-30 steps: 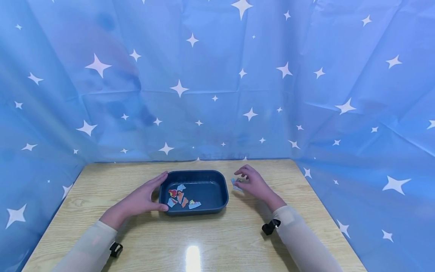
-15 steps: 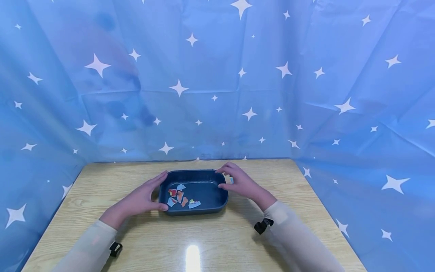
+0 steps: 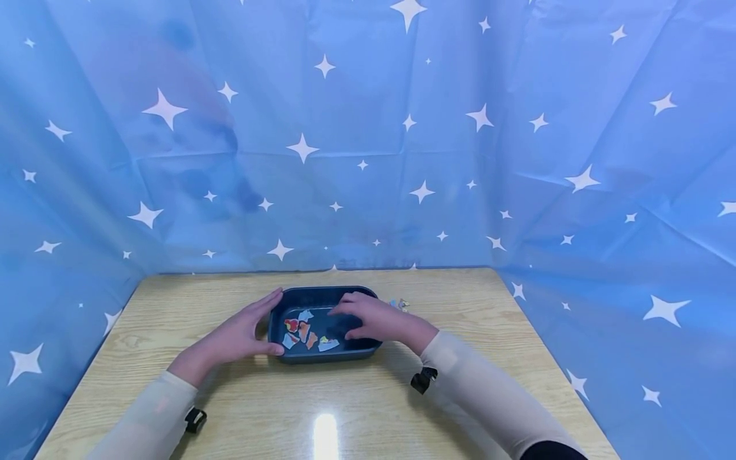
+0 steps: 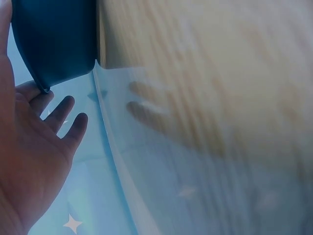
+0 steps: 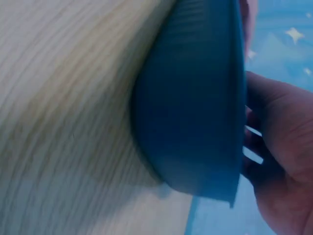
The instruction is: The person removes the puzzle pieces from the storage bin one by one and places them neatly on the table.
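Observation:
A dark blue, deep rectangular tray (image 3: pixel 328 359) stands on the wooden table. Several small, irregular printed pieces (image 3: pixel 304 331) in red, orange and pale blue lie in its left half. My left hand (image 3: pixel 247 332) holds the tray's left end, thumb at the near corner and fingers at the far corner. In the left wrist view its fingers (image 4: pixel 78 128) spread beside the tray's rim. Over the tray's right half is my right hand (image 3: pixel 374 317), thumb and fingers apart with no piece showing between them. The right wrist view has these fingers partly hidden behind the tray wall (image 5: pixel 190 103).
A few small pieces (image 3: pixel 400 304) lie on the table (image 3: pixel 448 294) just right of the tray. A blue curtain (image 3: pixel 362 211) with white stars hangs behind the table and along its sides.
My right hand has moved left from the loose pieces on the table, across the tray's right rim and over its inside. The left hand and the tray have stayed in place.

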`<state>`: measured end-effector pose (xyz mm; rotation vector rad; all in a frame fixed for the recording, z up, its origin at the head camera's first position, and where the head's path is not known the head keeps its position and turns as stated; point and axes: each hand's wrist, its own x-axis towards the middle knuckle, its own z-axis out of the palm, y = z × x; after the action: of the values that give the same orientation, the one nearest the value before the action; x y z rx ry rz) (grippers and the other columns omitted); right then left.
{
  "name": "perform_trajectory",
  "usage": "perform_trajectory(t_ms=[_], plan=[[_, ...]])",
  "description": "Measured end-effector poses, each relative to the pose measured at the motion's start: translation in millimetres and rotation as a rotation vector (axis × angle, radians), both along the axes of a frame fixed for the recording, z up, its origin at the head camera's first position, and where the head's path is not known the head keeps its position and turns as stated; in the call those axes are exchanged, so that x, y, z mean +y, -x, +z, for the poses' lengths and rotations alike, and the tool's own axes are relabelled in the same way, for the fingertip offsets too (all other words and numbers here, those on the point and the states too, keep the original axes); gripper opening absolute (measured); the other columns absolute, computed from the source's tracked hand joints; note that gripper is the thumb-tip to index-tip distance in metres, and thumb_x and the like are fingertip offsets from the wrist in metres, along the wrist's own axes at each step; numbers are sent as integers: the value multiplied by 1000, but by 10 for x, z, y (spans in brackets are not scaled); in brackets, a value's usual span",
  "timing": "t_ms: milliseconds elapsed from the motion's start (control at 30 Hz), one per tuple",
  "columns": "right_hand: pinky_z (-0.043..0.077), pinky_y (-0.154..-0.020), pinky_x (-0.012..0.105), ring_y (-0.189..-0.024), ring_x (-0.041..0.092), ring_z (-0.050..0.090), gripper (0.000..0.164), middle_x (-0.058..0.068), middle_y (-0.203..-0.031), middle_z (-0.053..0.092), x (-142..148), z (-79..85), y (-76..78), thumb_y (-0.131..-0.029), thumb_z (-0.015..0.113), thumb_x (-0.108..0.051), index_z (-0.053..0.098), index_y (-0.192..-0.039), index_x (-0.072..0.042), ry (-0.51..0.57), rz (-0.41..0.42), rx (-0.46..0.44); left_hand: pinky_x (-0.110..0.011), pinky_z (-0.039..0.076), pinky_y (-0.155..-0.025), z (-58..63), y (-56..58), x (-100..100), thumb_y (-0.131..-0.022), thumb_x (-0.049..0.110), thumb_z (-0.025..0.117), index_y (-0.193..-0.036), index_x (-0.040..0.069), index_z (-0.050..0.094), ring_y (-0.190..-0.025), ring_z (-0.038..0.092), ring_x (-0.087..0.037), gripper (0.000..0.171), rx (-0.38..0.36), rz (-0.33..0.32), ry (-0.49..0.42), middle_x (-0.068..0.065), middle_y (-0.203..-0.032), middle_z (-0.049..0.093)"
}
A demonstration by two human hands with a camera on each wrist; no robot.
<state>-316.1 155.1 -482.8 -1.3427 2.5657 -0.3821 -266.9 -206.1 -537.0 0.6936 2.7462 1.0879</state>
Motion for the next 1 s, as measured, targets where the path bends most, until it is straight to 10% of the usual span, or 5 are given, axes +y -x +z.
perform_trajectory(t_ms=[1000], plan=[[53, -83, 19, -97, 3, 62, 30, -8, -113, 68, -376, -267, 32, -103, 83, -18, 81, -133, -18, -70, 31, -46, -73, 28, -127, 39, -25, 3, -87, 57, 93, -178, 12, 23, -166, 21, -49, 123, 9, -7, -2, -13, -184, 18]])
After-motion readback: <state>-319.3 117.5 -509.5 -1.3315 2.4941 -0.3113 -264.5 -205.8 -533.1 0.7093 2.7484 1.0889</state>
